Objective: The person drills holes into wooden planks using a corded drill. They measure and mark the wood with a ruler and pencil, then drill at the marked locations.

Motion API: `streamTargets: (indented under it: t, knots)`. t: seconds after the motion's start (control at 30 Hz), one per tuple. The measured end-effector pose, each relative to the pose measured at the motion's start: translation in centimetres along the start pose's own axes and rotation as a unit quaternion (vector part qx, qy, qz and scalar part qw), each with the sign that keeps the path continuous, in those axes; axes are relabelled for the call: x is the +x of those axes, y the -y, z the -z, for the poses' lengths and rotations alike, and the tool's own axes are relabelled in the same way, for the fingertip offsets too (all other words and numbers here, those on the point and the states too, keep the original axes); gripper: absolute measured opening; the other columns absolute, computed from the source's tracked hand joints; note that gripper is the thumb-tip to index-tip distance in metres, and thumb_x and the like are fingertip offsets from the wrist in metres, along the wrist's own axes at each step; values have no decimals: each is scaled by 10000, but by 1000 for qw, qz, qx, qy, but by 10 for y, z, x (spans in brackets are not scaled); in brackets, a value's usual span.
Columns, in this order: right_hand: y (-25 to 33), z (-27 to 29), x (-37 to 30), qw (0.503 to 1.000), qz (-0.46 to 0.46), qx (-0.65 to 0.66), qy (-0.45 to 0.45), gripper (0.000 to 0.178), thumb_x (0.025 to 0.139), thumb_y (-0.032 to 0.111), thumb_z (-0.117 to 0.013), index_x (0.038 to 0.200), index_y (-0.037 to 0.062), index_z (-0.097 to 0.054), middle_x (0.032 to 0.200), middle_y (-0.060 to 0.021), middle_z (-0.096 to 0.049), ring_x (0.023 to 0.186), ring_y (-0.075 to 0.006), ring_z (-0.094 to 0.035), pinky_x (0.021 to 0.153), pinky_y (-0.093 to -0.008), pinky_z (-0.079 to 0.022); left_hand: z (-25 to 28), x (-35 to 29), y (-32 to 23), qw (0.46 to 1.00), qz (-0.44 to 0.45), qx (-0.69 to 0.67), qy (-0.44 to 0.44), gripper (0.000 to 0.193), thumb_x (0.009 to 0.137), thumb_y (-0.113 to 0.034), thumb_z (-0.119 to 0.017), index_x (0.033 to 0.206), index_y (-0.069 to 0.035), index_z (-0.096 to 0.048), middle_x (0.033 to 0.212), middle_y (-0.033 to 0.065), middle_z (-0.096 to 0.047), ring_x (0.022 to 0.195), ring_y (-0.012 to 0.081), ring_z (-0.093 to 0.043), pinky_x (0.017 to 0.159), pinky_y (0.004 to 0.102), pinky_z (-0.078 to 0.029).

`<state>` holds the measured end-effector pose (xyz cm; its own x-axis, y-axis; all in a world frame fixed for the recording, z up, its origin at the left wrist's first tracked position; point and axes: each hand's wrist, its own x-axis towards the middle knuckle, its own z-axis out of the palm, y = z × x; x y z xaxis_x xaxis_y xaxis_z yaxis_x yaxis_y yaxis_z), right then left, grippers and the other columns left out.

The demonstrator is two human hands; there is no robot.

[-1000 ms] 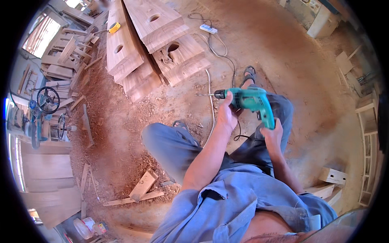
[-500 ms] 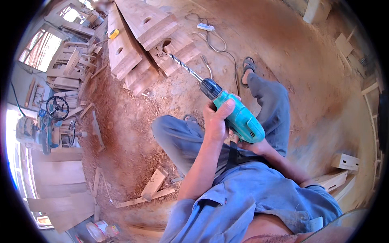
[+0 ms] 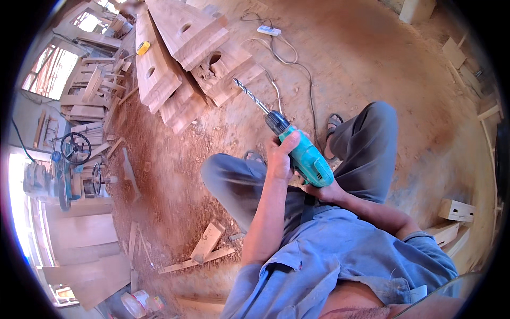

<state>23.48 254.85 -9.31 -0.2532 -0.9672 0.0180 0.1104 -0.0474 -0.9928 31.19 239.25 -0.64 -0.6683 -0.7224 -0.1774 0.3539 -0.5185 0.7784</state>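
Observation:
A teal power drill [image 3: 309,160] with a black chuck is held in front of my body, its long spiral bit [image 3: 251,97] pointing up and left toward the stacked boards. My left hand [image 3: 281,159] wraps around the drill's body just behind the chuck, thumb on top. Under the rear of the drill is my right hand [image 3: 328,192], closed at the handle, with most of its fingers hidden. Thick wooden boards [image 3: 178,40] lie stacked ahead, with round holes near their ends. The bit's tip is apart from them. Wood shavings [image 3: 204,72] sit beside one hole.
A yellow tape measure [image 3: 143,48] rests on the left board. Beyond the boards, a white power strip [image 3: 269,31] and cords lie on the dusty floor. At left stand a machine with a black handwheel [image 3: 75,148] and piled wood. Offcuts [image 3: 208,242] lie near my left leg.
The drill has drawn back toward my body, its bit tip now farther from the boards. My right knee has shifted outward to the right. Both hands keep their hold.

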Motion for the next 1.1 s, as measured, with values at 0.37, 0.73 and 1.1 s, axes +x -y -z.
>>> streamTargets:
  t: [0.37,0.73,1.1]
  knots:
    - [15,2,16,997,-8,-70,-16,322,835,82,-772,1126,28,-642,990,-95,-690,883,-206,-672,814,-354,-537,-2,12,-18,995,-55,24,-85,378,942,-312,-741,1132,-26,-586,921,176,-698,796,264,-696,718,397,-609]
    - [6,11,14,995,-31,-93,32,323,830,102,-788,1111,29,-645,959,-99,-686,871,-221,-677,807,-350,-537,10,23,-34,995,-21,-87,42,531,898,-432,-766,1241,-67,-587,1101,222,-696,929,345,-708,790,471,-592]
    - [-10,6,11,995,7,-94,14,297,841,132,-796,1082,35,-654,975,-120,-695,877,-275,-674,791,-356,-534,-4,40,-50,997,36,-36,51,278,897,-331,-734,887,-79,-616,779,114,-648,740,291,-661,786,475,-561]
